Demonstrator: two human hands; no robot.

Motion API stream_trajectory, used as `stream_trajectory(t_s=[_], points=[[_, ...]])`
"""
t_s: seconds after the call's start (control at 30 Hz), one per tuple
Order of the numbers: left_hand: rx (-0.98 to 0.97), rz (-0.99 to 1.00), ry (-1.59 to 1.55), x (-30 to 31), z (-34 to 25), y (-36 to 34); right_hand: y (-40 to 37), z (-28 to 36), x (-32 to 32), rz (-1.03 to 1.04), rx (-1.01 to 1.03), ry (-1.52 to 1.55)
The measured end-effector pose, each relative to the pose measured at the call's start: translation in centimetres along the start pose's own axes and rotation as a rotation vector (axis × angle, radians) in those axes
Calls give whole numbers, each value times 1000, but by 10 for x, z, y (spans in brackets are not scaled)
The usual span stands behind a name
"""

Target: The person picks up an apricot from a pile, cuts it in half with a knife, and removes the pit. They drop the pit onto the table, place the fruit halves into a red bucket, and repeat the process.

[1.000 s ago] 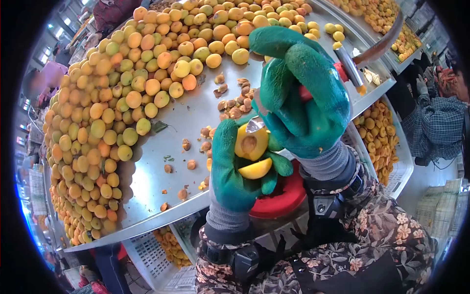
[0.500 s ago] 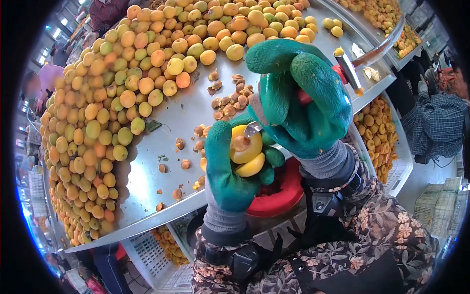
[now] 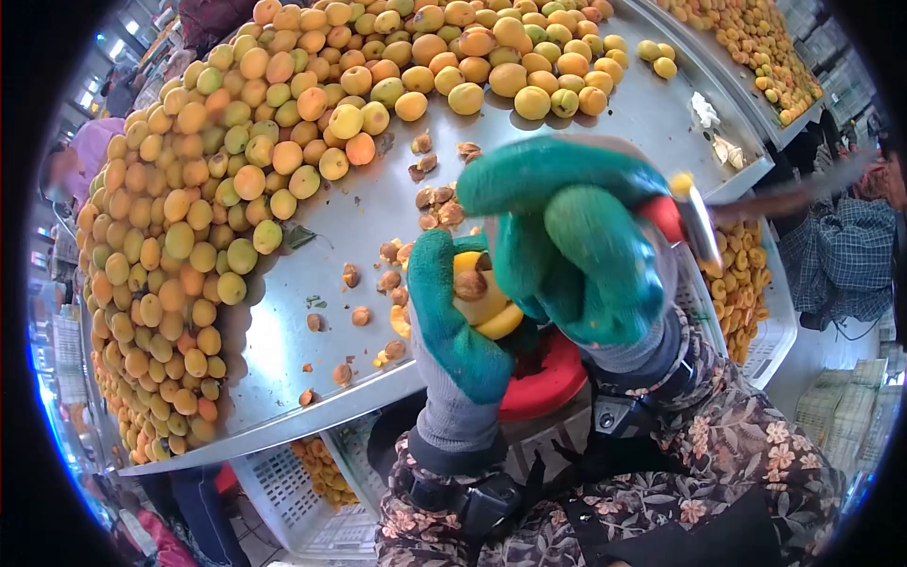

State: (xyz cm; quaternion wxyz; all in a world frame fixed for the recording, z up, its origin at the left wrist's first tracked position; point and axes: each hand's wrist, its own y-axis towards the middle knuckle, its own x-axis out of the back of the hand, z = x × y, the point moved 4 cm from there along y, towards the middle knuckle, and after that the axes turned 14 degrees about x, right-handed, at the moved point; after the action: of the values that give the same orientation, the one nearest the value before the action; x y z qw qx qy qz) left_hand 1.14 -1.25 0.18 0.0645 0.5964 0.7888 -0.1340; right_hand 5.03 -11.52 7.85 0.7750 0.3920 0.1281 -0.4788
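My left hand [image 3: 463,350], in a green-coated glove, is closed around a split apricot [image 3: 489,307], whose brown pit [image 3: 470,285] shows in the yellow flesh. In my gloved right hand [image 3: 581,241] is a red-handled knife [image 3: 665,219]; its blurred, curved blade sticks out to the right, away from the fruit. The right fingers curl close over the apricot's right side and hide part of it. Below both hands sits a red round container [image 3: 553,383]. Loose pits [image 3: 439,203] lie on the metal table [image 3: 283,345] beyond my left hand.
A large heap of whole apricots [image 3: 189,236] covers the table's left and far side. Crates of halved apricots stand below the table, one at right [image 3: 742,283] and one at left [image 3: 321,472]. White scraps [image 3: 704,111] lie near the right edge. Other people are around the tables.
My left hand has shifted slightly right with the apricot. My right hand has come lower and left over the fruit, the knife blade swinging lower. The metal tip seen at the fruit is now hidden.
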Motion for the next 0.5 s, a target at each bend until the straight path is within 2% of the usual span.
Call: stream_trajectory(t_s=[0.03, 0.07, 0.1, 0.13, 0.17, 0.2, 0.3, 0.37, 0.4, 0.43, 0.5], points=[[261, 40, -401, -4, 6, 0, 4, -7, 11, -3, 0, -1], [261, 41, -400, -4, 9, 1, 9, -4, 21, 110, 403, -388], [169, 47, -232, -3, 10, 3, 6, -5, 24, 222, 805, -774], [75, 53, -65, -3, 11, 4, 10, -11, 28, 183, 917, -803], [-19, 61, 104, -4, 8, 5, 12, -11, 32, 181, 921, -803], [-21, 63, 106, -7, 7, 4, 14, -11, 35, 201, 928, -818], [90, -39, 20, -9, -1, 3, 15, -9, 39, 253, 943, -865], [410, 372, -383, -12, 1, 7, 13, -6, 42, 290, 953, -899], [350, 364, -239, -13, -4, 6, 10, -5, 53, 241, 851, -904], [346, 368, -237, -15, -5, 6, 10, -3, 58, 192, 751, -906], [424, 318, -489, -14, -3, 7, 7, -3, 60, 185, 787, -889]])
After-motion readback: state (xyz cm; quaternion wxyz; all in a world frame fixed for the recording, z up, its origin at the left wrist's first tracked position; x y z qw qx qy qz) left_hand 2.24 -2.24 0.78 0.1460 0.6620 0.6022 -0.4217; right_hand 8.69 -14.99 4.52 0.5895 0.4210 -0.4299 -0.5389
